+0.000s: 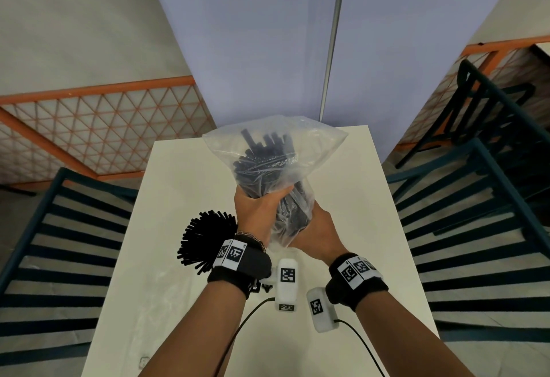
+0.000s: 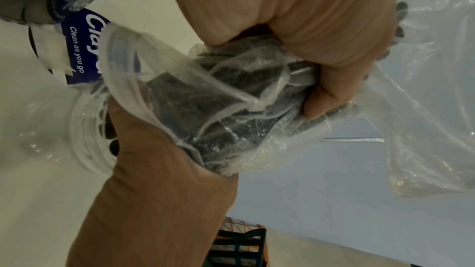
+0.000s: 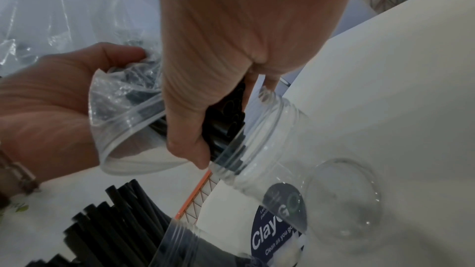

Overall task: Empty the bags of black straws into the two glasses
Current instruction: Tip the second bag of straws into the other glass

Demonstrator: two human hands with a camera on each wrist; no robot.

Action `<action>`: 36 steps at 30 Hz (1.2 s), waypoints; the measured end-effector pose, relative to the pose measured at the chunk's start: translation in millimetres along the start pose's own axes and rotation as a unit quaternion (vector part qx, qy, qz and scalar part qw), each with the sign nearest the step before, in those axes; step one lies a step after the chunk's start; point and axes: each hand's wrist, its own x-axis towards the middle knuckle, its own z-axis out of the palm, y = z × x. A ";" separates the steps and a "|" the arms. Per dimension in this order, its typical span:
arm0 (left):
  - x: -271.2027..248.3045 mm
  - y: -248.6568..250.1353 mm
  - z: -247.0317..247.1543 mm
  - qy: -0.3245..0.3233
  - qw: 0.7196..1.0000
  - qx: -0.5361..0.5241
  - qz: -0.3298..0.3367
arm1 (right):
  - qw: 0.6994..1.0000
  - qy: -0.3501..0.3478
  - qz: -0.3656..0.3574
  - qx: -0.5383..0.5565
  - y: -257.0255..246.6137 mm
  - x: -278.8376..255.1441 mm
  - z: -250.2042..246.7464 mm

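Left hand: grips the clear bag of straws above the table.
Right hand: clasps straws at the bag's mouth, apparently entering the empty glass.
Other glass: holds straws.

Both hands around straw bag

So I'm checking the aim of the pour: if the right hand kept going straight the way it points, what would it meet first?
Most likely the open mouth of the empty glass. The right hand grips black straws whose ends sit at that rim. Depth is unclear, so the rim might be touched first.
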 end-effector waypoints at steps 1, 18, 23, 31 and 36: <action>0.0 -0.5 0.0 -0.004 1.000 -0.001 0.002 | 1.000 0.002 -0.009 -0.006 1.2 0.8 0.5; -5.5 -7.5 -8.2 -0.025 0.999 -0.029 0.000 | 0.994 0.085 0.007 0.075 25.9 -1.2 25.6; -11.2 -7.1 -10.0 -0.019 0.999 -0.029 0.004 | 0.987 0.078 0.003 0.139 29.1 -4.8 26.7; -21.0 -7.8 -15.9 -0.024 0.999 -0.011 0.025 | 0.985 0.089 -0.004 0.145 27.8 -2.6 34.3; -15.9 -14.3 -18.6 0.001 0.999 -0.036 0.001 | 0.994 0.044 0.041 0.092 39.0 -0.4 36.8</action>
